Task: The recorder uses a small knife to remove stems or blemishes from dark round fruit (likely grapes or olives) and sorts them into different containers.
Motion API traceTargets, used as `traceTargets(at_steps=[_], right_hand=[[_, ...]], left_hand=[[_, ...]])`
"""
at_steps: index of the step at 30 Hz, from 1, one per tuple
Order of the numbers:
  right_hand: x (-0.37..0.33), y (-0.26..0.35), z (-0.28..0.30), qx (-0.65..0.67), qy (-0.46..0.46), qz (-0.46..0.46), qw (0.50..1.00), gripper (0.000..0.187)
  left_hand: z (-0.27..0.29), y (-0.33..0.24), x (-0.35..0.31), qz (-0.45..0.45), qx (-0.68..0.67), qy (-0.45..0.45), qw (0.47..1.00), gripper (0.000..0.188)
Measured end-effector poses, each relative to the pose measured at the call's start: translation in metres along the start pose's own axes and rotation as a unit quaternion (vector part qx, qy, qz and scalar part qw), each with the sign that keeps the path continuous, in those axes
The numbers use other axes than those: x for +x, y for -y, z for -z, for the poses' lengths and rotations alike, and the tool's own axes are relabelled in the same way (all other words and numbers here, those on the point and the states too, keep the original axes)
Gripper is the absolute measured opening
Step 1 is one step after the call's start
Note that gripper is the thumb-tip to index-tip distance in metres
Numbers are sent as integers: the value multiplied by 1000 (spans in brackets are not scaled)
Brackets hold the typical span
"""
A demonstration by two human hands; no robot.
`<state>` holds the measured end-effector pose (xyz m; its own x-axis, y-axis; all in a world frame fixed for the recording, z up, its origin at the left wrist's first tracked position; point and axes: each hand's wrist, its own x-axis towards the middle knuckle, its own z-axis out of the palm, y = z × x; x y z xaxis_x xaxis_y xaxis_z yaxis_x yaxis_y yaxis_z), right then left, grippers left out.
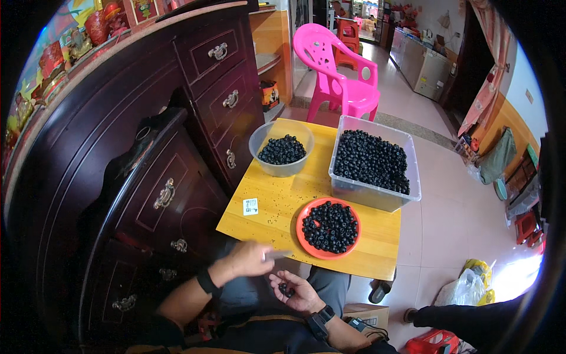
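My left hand [250,259], with a black band at the wrist, is closed on a small knife [277,255], whose flat grey blade points right. Just below it, my right hand [302,293] is turned palm up and cupped round a few small round black pieces [286,290]. Both hands are over my lap at the near edge of the yellow table [265,236]. Closest to them stands a red-orange plate [299,239] of round black pieces [330,227], several showing ring-shaped ends. Motion blurs the left fingers slightly.
A clear round bowl [256,144] and a large clear bin [377,197] hold more black pieces. Near a white printed card [250,206], dark crumbs dot the table. A dark wooden cabinet [141,194] stands left, a pink chair [345,88] behind. Someone's dark-clad leg [466,312] reaches in at right.
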<state>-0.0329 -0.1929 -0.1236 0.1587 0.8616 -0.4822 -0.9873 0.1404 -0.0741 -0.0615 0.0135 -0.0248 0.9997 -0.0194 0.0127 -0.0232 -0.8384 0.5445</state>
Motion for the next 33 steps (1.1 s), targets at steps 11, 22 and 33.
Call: traceTargets(at_steps=[11,22,33], right_hand=[[1,0,-3,55,6,6,998,30],[20,-8,24,51,158,-34,986,41],[14,-7,21,40,85,-4,996,42]], left_hand=[[32,-17,24,40,-101,-84,991,33],[-51,-17,-45,55,-54,115,990,23],[-47,-16,-47,12,-47,140,989,21]])
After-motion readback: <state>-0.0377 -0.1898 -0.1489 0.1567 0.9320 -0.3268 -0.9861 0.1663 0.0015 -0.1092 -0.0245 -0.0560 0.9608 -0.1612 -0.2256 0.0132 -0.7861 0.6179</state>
